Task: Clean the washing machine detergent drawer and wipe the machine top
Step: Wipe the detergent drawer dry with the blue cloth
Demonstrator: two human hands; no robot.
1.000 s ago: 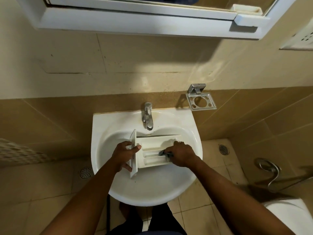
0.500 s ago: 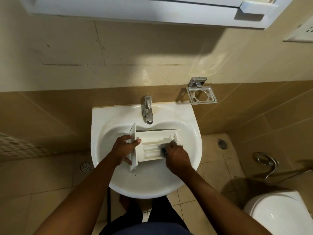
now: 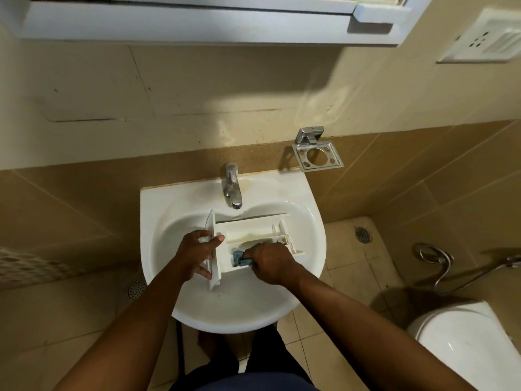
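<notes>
While the white detergent drawer (image 3: 248,231) lies inside the basin of the white sink (image 3: 239,306), just on the near side of the chrome tap (image 3: 233,187), both hands are on it. Drawer orientation: front panel (image 3: 215,275) at the left end, standing on edge; the compartments run off to the right with their open side facing up. Left hand (image 3: 196,253): clamped on the front panel, with the thumb laid over the panel's upper edge onto the compartment side. Its fingers are wrapped round the panel's outer face on the left, one fingertip showing against the near portion. Right hand (image 3: 270,265): closed into a fist round a blue cloth (image 3: 239,258), knuckles up, with the cloth pressed into the near compartment close to the front panel. Only a small fold of cloth shows at the left of the fist. Far compartment uncovered, with a yellowish stain along its floor. Whether the drawer's underside rests on the basin or is held clear of it cannot be told. Brownish marks noted on the sink ledge right of the tap. On the wall right of the tap, a chrome holder (image 3: 318,157) with one round opening. Far right, a white socket plate (image 3: 485,38); near right, a white toilet (image 3: 462,342).
</notes>
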